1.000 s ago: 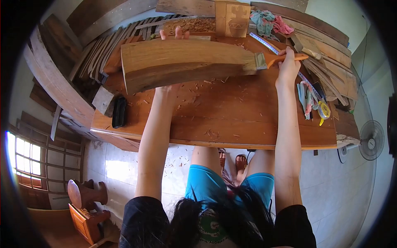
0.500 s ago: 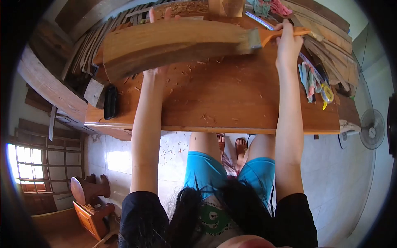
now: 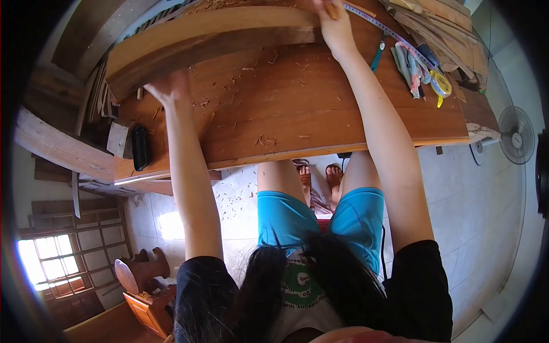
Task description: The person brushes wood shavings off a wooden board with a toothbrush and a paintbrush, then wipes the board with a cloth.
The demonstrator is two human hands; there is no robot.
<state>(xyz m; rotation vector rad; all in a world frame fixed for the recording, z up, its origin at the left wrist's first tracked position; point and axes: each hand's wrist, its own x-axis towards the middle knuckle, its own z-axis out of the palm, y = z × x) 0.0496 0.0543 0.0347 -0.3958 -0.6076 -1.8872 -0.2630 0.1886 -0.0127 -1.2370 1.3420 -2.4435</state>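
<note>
A thick, slightly curved wooden block [image 3: 211, 34] lies across the far side of the table, raised at its left part. My left hand [image 3: 171, 86] is under it and holds it up; its fingers are mostly hidden behind the wood. At the block's right end, my right hand [image 3: 334, 28] is closed around the orange handle of a paintbrush [image 3: 330, 10]. The brush's bristles do not show now.
Wood shavings [image 3: 266, 140] are scattered over the brown table [image 3: 286, 108]. To the right lie a tape measure [image 3: 440, 84], rags [image 3: 409, 68], a teal-handled tool [image 3: 378, 54] and stacked boards [image 3: 440, 34]. A black case [image 3: 140, 147] sits at the left edge. A fan [image 3: 516, 134] stands right.
The wooden block has moved up and left in view with my left hand. My right hand, still on the paintbrush, has moved left and farther away. The head view has shifted a little.
</note>
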